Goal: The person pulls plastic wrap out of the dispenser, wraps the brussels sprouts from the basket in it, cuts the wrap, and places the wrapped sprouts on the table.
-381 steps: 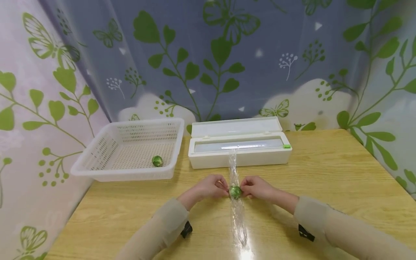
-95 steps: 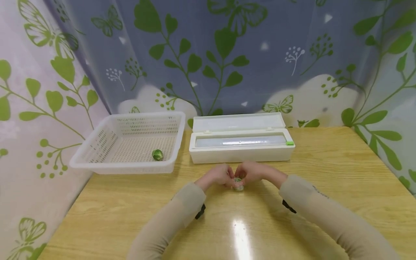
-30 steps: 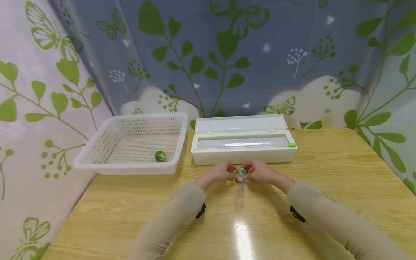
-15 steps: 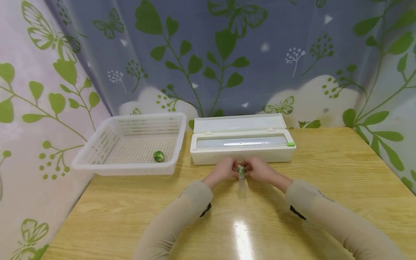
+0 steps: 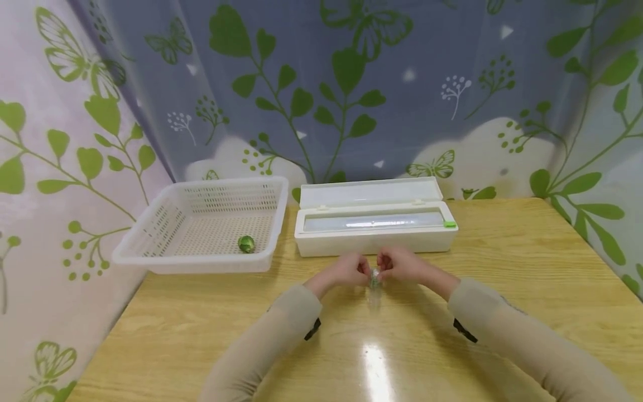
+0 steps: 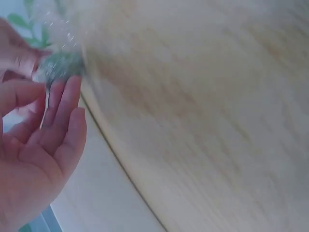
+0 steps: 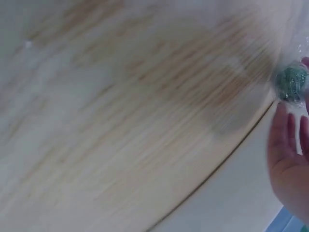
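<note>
A Brussels sprout (image 5: pixel 374 277) wrapped in clear cling film sits between my two hands just in front of the white dispenser box. From the left, my left hand (image 5: pixel 350 270) pinches it with thumb and fingertips; my right hand (image 5: pixel 401 264) pinches from the other side. A loose tail of film (image 5: pixel 374 299) hangs toward me. In the left wrist view, the wrapped sprout (image 6: pixel 59 66) shows at the fingertips of the left hand (image 6: pixel 43 145). The right wrist view catches the sprout (image 7: pixel 291 83) above the right hand (image 7: pixel 288 154).
A white cling film dispenser box (image 5: pixel 374 244) stands behind the hands, lid (image 5: pixel 370 192) raised, roll (image 5: pixel 374 221) inside, green slider (image 5: pixel 449 224) at right. Back left is a white perforated basket (image 5: pixel 201 262) holding another Brussels sprout (image 5: pixel 246 244). Patterned curtain hangs behind the wooden table (image 5: pixel 522 268).
Earliest, the sprout lay on a long film strip running from the dispenser; now that strip is detached and wrapped round it. Over the last half second the hands and sprout came slightly toward me.
</note>
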### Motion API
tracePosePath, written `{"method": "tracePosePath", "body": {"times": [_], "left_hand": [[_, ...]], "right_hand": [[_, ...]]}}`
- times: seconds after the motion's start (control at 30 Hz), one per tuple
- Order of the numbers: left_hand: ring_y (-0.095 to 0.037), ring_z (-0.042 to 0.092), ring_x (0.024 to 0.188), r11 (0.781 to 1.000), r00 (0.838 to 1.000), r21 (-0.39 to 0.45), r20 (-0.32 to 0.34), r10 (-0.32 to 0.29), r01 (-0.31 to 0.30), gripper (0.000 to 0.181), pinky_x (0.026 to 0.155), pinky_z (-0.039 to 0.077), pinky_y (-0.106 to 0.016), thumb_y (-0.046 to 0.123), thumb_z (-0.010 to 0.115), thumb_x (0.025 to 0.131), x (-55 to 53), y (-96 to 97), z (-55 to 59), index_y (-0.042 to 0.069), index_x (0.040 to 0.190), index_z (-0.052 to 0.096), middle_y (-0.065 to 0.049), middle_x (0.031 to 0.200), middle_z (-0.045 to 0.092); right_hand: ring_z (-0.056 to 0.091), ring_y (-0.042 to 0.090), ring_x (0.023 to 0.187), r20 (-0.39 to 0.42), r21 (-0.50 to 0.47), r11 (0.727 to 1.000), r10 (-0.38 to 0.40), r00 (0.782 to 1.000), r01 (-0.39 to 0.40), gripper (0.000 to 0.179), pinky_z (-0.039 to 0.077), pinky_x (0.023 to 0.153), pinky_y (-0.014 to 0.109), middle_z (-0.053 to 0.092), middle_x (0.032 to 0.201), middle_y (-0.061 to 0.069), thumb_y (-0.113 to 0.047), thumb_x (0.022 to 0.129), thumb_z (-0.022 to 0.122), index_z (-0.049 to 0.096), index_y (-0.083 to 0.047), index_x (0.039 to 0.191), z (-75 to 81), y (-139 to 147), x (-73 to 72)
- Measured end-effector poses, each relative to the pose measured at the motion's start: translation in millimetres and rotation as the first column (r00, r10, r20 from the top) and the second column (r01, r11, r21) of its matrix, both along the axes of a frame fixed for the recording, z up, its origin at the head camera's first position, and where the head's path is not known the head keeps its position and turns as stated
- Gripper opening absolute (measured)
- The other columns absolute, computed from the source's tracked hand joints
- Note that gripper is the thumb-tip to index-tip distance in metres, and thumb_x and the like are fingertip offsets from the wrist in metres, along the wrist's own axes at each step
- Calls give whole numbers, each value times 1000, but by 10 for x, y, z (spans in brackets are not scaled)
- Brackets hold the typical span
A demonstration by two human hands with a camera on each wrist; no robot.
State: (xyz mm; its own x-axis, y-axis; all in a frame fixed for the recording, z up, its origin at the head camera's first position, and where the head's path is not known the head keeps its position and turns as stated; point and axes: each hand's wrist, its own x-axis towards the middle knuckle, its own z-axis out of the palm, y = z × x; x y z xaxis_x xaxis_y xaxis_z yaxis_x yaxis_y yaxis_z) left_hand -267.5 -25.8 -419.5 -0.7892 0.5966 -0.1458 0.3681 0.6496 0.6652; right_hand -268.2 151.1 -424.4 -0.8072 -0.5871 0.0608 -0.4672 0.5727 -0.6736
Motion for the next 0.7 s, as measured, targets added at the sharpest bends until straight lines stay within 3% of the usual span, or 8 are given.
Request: {"method": "tracePosePath", "body": {"times": [0.13, 0.27, 0.33, 0.47, 0.57, 0.63, 0.7], "left_hand": [[-14, 55, 62, 998, 997, 47, 66, 37, -40, 3, 52, 42, -21, 2, 57, 82, -23, -33, 17, 0, 82, 54, -3, 69, 58], [-16, 56, 62, 998, 996, 51, 75, 37, -41, 9, 52, 42, -21, 3, 61, 80, -44, -56, 24, 1, 80, 52, -5, 68, 58], [-14, 53, 61, 998, 997, 33, 57, 54, -56, 12, 52, 42, -22, 4, 63, 79, -56, -70, 30, 3, 79, 52, -4, 68, 56], [-15, 50, 67, 994, 994, 17, -21, 106, -106, 14, 57, 43, -23, 7, 66, 77, -90, -79, 42, 1, 80, 53, -4, 74, 54], [-17, 52, 74, 993, 991, 11, -67, 119, -118, 17, 62, 44, -24, 8, 67, 77, -112, -64, 33, -2, 85, 56, -8, 81, 57], [-18, 54, 76, 994, 991, 0, -79, 108, -108, 16, 64, 45, -24, 8, 67, 77, -117, -50, 18, -3, 86, 58, -10, 82, 59], [-18, 55, 75, 996, 993, -5, -76, 87, -87, 15, 63, 45, -23, 7, 68, 76, -117, -38, 0, -3, 84, 59, -9, 81, 60]], "right_hand": [[57, 24, 78, 26, 114, 993, 39, 999, -42, 31, 48, 67, 33, 60, 81, 11, -10, 75, 70, 54, 9, 94, 63, -33, 30], [57, 17, 70, 54, 171, 977, 118, 992, -125, 27, 47, 61, 27, 62, 77, 7, -11, 74, 70, 59, 8, 90, 80, -83, 33], [55, 14, 68, 33, 152, 979, 132, 991, -135, 21, 46, 60, 25, 60, 76, 5, -6, 71, 70, 60, 5, 85, 58, -113, 24], [54, 16, 71, -79, 115, 992, 56, 995, -46, 28, 46, 61, 26, 59, 80, 7, 1, 64, 71, 57, 4, 88, -14, -172, -12], [51, 16, 70, -165, 148, 989, 22, 986, 3, 31, 44, 60, 27, 57, 80, 6, 0, 62, 74, 55, 1, 87, -53, -193, -23], [51, 17, 69, -174, 158, 987, 47, 984, -19, 31, 44, 60, 27, 57, 80, 6, -1, 63, 74, 54, 1, 86, -45, -186, -24], [54, 18, 71, -121, 140, 989, 71, 990, -54, 26, 46, 61, 27, 58, 82, 7, -1, 66, 71, 55, 1, 86, -8, -158, -28]]}}
